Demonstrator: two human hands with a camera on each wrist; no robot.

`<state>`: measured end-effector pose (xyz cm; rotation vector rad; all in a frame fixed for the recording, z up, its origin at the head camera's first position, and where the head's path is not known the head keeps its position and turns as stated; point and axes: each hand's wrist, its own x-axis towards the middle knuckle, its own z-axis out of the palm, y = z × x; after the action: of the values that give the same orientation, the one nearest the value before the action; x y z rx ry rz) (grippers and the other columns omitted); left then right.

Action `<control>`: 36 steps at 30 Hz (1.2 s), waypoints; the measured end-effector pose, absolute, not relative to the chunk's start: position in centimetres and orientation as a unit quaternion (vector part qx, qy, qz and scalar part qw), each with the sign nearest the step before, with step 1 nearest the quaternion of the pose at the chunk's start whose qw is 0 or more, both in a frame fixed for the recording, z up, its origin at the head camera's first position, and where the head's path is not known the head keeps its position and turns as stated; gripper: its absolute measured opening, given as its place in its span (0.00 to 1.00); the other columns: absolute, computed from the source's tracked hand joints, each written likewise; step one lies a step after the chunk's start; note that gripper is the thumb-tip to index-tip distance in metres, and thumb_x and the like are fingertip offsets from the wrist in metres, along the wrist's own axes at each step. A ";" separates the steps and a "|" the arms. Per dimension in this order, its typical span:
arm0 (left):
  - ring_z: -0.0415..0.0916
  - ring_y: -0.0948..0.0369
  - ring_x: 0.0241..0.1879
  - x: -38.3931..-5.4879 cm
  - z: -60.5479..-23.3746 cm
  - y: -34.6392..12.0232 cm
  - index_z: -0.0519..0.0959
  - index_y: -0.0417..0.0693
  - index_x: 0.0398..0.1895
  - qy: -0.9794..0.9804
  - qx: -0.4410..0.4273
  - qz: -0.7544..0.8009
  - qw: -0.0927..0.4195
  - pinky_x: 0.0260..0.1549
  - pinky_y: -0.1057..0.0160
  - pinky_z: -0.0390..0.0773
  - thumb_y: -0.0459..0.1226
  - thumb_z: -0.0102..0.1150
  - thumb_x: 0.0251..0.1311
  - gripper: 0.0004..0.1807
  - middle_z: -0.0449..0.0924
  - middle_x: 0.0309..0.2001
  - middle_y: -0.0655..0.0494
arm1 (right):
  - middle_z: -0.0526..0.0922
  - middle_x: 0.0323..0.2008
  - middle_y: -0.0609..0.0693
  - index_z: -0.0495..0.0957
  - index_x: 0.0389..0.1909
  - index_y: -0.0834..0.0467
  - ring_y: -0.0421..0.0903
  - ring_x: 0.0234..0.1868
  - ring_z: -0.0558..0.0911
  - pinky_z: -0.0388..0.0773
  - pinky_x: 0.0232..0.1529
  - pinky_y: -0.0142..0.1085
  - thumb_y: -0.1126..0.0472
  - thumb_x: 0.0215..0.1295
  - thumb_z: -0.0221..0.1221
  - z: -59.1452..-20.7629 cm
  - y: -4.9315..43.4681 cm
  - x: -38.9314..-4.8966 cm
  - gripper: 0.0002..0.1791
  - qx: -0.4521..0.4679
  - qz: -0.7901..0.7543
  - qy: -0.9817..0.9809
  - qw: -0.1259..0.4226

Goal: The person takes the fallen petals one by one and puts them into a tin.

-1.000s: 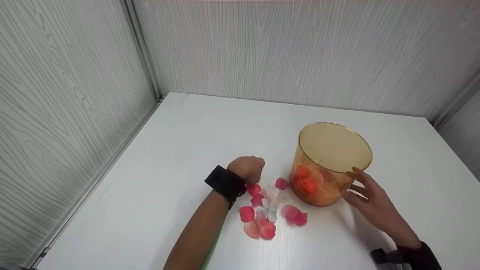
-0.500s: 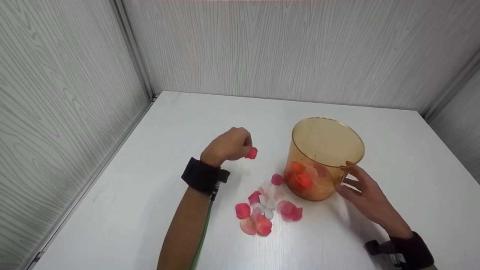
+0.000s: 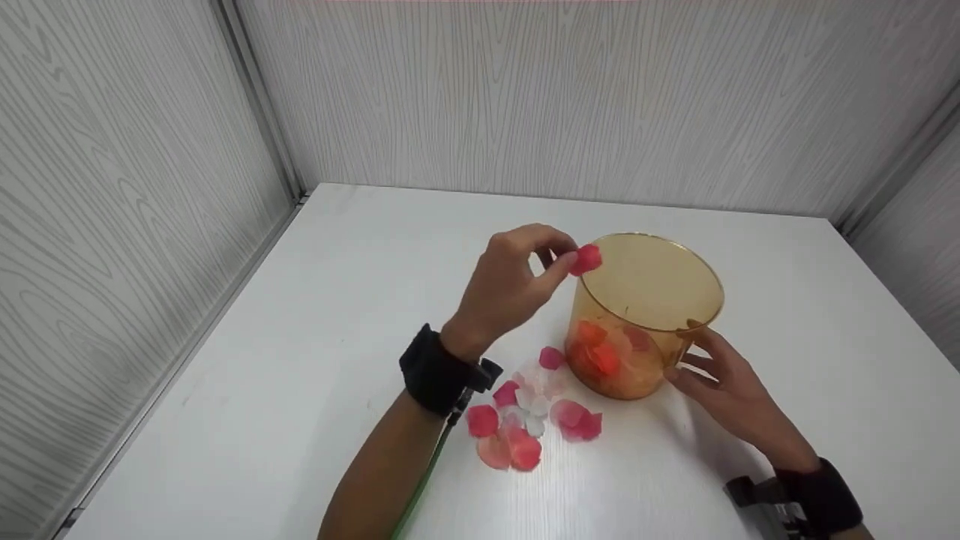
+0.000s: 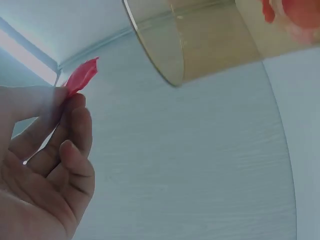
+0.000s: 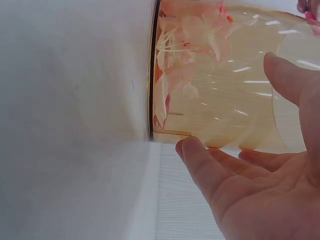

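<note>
My left hand (image 3: 510,289) pinches a bright pink petal (image 3: 587,259) between thumb and fingertips. It holds the petal at the left of the rim of a clear amber tub (image 3: 652,281); in the left wrist view the petal (image 4: 82,76) is apart from the rim. The tub stands upright, with orange, pink and pale petals (image 3: 604,354) lying at its bottom. My right hand (image 3: 739,397) holds the tub's right side, its digits (image 5: 200,160) spread around the wall.
Loose red, pink and white petals (image 3: 523,448) lie scattered on the white table (image 3: 247,420), left of and in front of the tub. Pale wood-grain panels (image 3: 562,97) enclose the back and sides. Black straps (image 3: 435,371) circle both wrists.
My left hand has lifted a pink petal from the scattered ones and carried it up and right to the tub's rim. The right hand stays at the tub.
</note>
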<state>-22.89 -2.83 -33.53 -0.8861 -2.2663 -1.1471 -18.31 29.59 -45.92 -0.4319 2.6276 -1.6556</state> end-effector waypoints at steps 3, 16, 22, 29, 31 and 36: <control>0.82 0.61 0.38 -22.4 -34.1 -1.4 0.88 0.42 0.46 -0.818 -0.329 -0.412 0.231 0.40 0.71 0.82 0.37 0.65 0.69 0.09 0.89 0.39 0.51 | 0.64 0.75 0.58 0.52 0.80 0.58 0.29 0.62 0.76 0.78 0.57 0.22 0.58 0.73 0.63 -45.9 29.6 -18.3 0.42 -0.136 -0.523 0.841 0.001; 0.82 0.60 0.37 -22.1 -35.8 0.6 0.88 0.44 0.45 -0.837 -0.341 -0.385 0.187 0.40 0.67 0.86 0.38 0.66 0.68 0.08 0.90 0.40 0.52 | 0.65 0.74 0.60 0.54 0.79 0.59 0.30 0.61 0.76 0.78 0.56 0.22 0.57 0.72 0.64 -45.7 29.5 -18.1 0.42 -0.128 -0.513 0.849 -0.014; 0.83 0.60 0.37 -22.3 -35.9 0.6 0.87 0.44 0.46 -0.839 -0.347 -0.389 0.158 0.41 0.67 0.86 0.38 0.66 0.68 0.09 0.89 0.42 0.51 | 0.65 0.74 0.60 0.53 0.80 0.58 0.37 0.63 0.77 0.78 0.55 0.21 0.56 0.72 0.64 -45.7 29.5 -18.1 0.42 -0.128 -0.503 0.855 -0.016; 0.84 0.59 0.38 -22.7 -35.5 0.0 0.87 0.44 0.44 -0.844 -0.336 -0.389 0.153 0.39 0.72 0.82 0.37 0.64 0.69 0.08 0.88 0.41 0.51 | 0.65 0.73 0.60 0.54 0.79 0.61 0.27 0.60 0.76 0.77 0.57 0.21 0.59 0.71 0.65 -45.7 29.5 -18.2 0.42 -0.130 -0.520 0.844 -0.020; 0.84 0.59 0.38 -22.8 -35.3 -0.4 0.87 0.44 0.45 -0.847 -0.329 -0.387 0.158 0.40 0.71 0.83 0.37 0.64 0.69 0.08 0.88 0.41 0.51 | 0.65 0.74 0.60 0.54 0.79 0.61 0.28 0.60 0.76 0.77 0.57 0.21 0.59 0.71 0.65 -45.7 29.5 -18.2 0.42 -0.130 -0.519 0.844 -0.017; 0.84 0.58 0.38 -23.2 -34.9 -1.7 0.87 0.44 0.46 -0.856 -0.308 -0.386 0.150 0.40 0.68 0.84 0.37 0.62 0.70 0.09 0.88 0.42 0.51 | 0.64 0.74 0.60 0.54 0.78 0.60 0.28 0.60 0.76 0.77 0.57 0.20 0.58 0.72 0.64 -45.7 29.5 -18.2 0.41 -0.131 -0.514 0.848 -0.013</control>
<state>-23.18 -1.65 -34.90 -0.8857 -2.4608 -1.1089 -18.18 29.54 -45.70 -0.4161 2.6850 -1.6288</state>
